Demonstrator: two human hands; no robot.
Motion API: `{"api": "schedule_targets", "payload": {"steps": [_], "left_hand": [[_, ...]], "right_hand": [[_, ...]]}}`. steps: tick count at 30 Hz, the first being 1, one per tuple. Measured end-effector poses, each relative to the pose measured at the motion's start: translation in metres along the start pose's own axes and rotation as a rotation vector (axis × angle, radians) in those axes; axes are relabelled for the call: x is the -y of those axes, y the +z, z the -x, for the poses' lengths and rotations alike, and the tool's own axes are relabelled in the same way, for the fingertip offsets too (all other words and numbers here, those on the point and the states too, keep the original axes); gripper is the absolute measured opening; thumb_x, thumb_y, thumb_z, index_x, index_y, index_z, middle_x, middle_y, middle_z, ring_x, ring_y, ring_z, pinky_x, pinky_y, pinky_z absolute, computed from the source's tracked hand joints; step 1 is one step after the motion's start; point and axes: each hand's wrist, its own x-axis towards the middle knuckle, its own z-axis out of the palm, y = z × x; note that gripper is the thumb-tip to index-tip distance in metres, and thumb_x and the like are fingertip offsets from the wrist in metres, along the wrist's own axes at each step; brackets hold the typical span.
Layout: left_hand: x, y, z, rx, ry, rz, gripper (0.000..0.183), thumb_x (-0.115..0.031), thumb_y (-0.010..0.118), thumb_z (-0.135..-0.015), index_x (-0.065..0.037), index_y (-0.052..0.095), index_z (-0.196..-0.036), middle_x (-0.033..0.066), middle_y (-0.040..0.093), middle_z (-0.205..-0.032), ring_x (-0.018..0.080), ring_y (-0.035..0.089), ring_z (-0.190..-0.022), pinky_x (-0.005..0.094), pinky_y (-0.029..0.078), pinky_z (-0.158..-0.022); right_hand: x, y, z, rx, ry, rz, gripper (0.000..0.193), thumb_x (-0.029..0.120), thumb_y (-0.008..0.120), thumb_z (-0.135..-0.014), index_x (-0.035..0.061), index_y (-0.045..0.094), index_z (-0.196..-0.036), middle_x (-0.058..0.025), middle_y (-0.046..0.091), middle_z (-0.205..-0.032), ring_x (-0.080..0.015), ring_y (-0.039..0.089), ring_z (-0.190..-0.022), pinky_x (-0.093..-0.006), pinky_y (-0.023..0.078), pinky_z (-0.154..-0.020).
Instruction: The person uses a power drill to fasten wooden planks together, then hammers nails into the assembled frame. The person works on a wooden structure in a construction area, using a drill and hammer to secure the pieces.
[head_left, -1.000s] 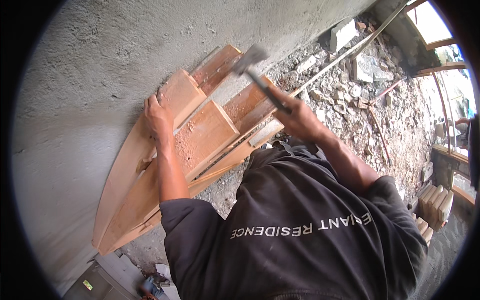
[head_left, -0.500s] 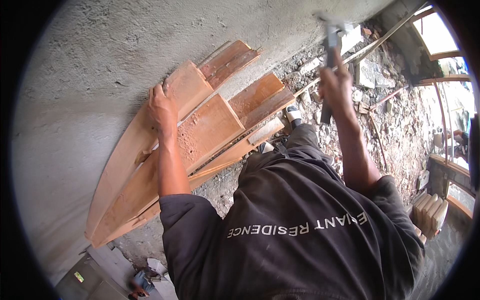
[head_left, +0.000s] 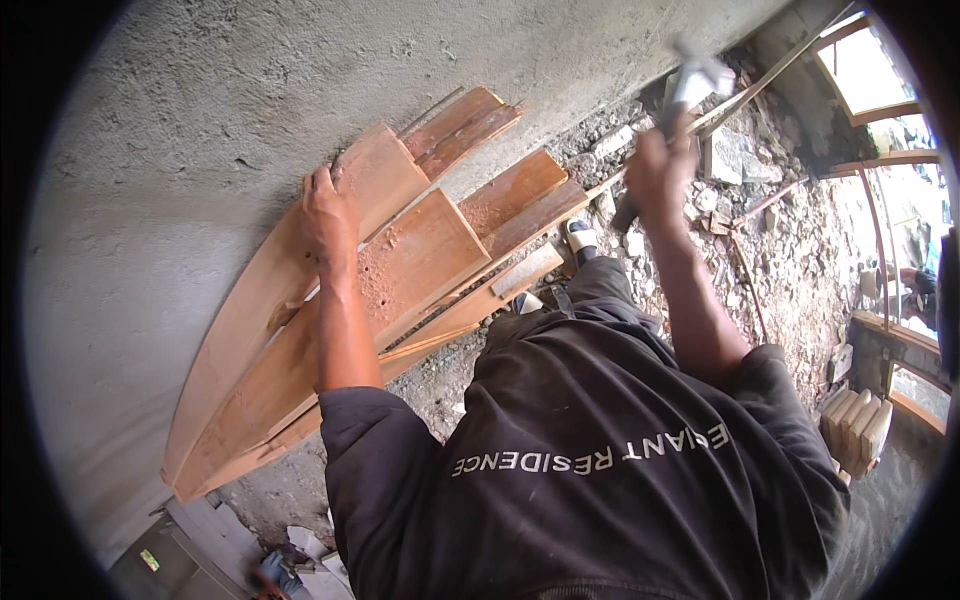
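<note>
My left hand (head_left: 330, 217) grips the far edge of a long wooden board (head_left: 258, 273), fingers curled over it close to the wall. A second wooden board (head_left: 428, 251) lies beside it, strewn with wood chips and marked by small dark holes. Both run lengthwise and appear bent by the lens. Raised at the right, my right hand (head_left: 660, 178) is closed around the dark handle of a hammer (head_left: 699, 82). The hammer's metal head is smeared by motion and stands apart from the wood.
Shorter planks (head_left: 522, 202) stick out beyond the boards. A rough grey wall (head_left: 200, 130) rises along the far side. Rubble (head_left: 800, 260) covers the ground to the right, with a stack of pale slabs (head_left: 856, 428). Other people show partly at the right edge and lower left.
My right hand has shifted slightly left, and the hammer has tipped so its head leans further right. My left hand stays on the board.
</note>
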Motion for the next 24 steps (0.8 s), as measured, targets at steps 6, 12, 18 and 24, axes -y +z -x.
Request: {"api": "schedule_targets", "payload": {"steps": [6, 12, 18, 24], "left_hand": [[0.014, 0.001, 0.005, 0.013, -0.014, 0.002, 0.025, -0.026, 0.052, -0.093, -0.003, 0.062, -0.096, 0.0177, 0.061, -0.093, 0.0367, 0.061, -0.083, 0.0434, 0.05, -0.068], [-0.008, -0.028, -0.003, -0.034, -0.052, 0.043, 0.027, -0.028, 0.055, -0.09, -0.003, 0.064, -0.096, 0.0186, 0.063, -0.091, 0.0395, 0.06, -0.087, 0.0449, 0.049, -0.072], [0.06, -0.099, -0.027, 0.098, -0.379, 0.34, 0.032, -0.033, 0.063, -0.086, -0.002, 0.064, -0.092, 0.0126, 0.063, -0.077, 0.0236, 0.059, -0.063, 0.036, 0.047, -0.06], [0.087, -0.08, 0.038, 0.35, -0.389, 0.426, 0.046, -0.039, 0.07, -0.077, 0.005, 0.063, -0.09, 0.0127, 0.065, -0.073, 0.0217, 0.058, -0.066, 0.0362, 0.047, -0.065]], "right_hand": [[0.03, 0.005, 0.056, 0.637, 0.093, 0.282, 0.07, 0.001, 0.049, -0.079, 0.0074, 0.027, -0.145, -0.018, 0.061, -0.103, -0.0141, 0.055, -0.066, -0.0291, 0.047, -0.056], [0.015, -0.029, 0.051, 0.301, 0.001, 0.083, 0.068, 0.001, 0.048, -0.082, 0.0055, 0.025, -0.146, 0.001, 0.051, -0.066, -0.0054, 0.044, -0.048, -0.0214, 0.035, -0.038], [-0.018, -0.041, 0.069, 0.297, 0.046, 0.088, 0.068, 0.004, 0.05, -0.082, 0.0061, 0.025, -0.146, 0.0015, 0.048, -0.059, -0.006, 0.042, -0.043, -0.0224, 0.035, -0.037], [-0.031, -0.041, 0.099, 0.384, 0.191, 0.05, 0.07, 0.006, 0.052, -0.081, 0.0064, 0.025, -0.146, -0.0007, 0.05, -0.063, -0.0072, 0.044, -0.044, -0.0227, 0.038, -0.039]]}}
